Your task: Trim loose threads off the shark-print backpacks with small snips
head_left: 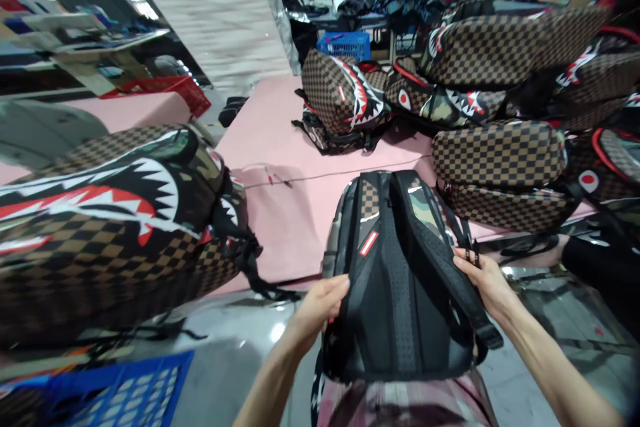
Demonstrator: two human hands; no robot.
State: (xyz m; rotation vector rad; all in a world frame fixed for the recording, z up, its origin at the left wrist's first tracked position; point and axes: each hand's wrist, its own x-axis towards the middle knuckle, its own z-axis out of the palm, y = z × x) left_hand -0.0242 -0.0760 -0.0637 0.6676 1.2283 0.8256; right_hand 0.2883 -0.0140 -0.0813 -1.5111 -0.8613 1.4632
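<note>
A backpack with a black padded back panel, black straps and camouflage sides rests against my lap, back panel up. My left hand is closed on its left edge by the left shoulder strap. My right hand pinches the right shoulder strap near a small buckle. The pack's top lies against the pink table.
A large brown checkered backpack with a shark mouth lies at the left. Several similar packs are piled on the table's far right. A blue crate sits at the lower left, another blue crate far back.
</note>
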